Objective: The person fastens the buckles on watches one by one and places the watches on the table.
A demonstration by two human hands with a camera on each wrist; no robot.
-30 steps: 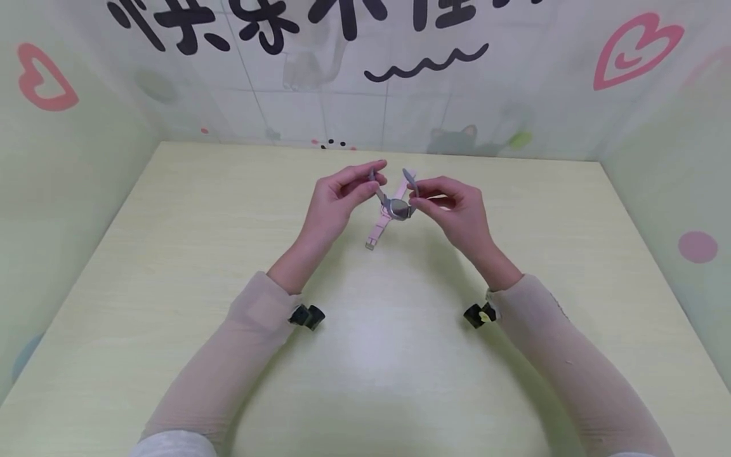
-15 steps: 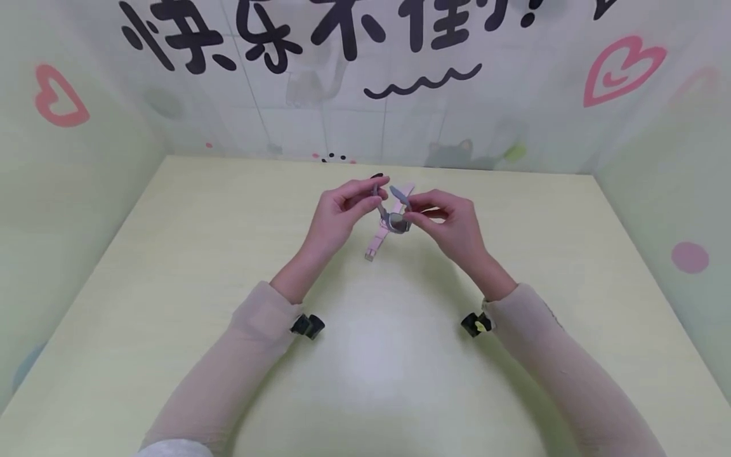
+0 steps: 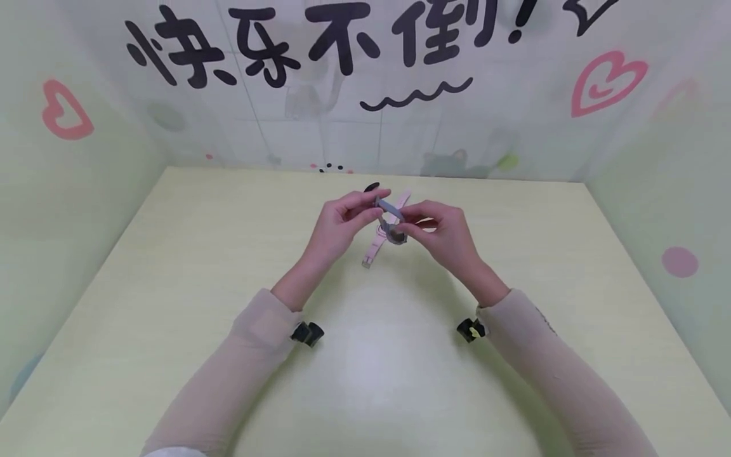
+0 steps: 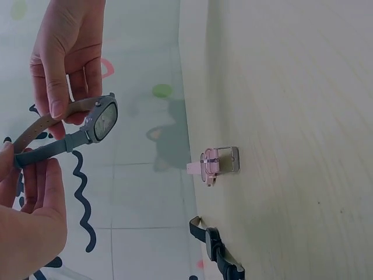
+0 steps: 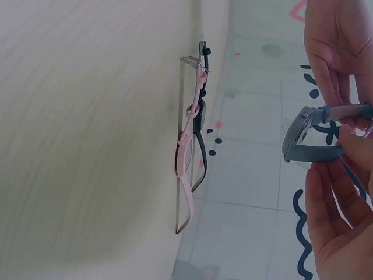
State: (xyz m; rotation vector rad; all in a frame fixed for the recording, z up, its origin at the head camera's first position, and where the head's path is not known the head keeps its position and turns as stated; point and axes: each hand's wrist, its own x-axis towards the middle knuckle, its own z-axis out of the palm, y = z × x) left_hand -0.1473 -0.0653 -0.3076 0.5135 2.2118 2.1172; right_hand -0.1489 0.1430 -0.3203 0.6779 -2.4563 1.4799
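Both hands hold a grey-blue wristwatch (image 3: 394, 236) above the table, its two strap ends brought together into a loop. The left hand (image 3: 341, 222) pinches the strap's buckle side between thumb and fingers. Across from it, the right hand (image 3: 438, 225) pinches the other strap length close to the case. In the left wrist view, the watch dial (image 4: 106, 121) faces away from the hands, and the overlapping strap ends lie at the left hand's fingertips. Below the hands, a pink watch (image 3: 374, 249) lies stretched out on the table, partly covered by the held watch in the head view.
A black watch (image 4: 214, 245) lies on the table behind the left hand, mostly hidden in the head view. The pale wooden table (image 3: 365, 381) ends at a printed back wall (image 3: 274, 136), with side walls left and right.
The free strap end has swung from the right hand's side over to the left hand, so the open strap now forms a loop. The right hand has moved slightly left; the head view has tilted up.
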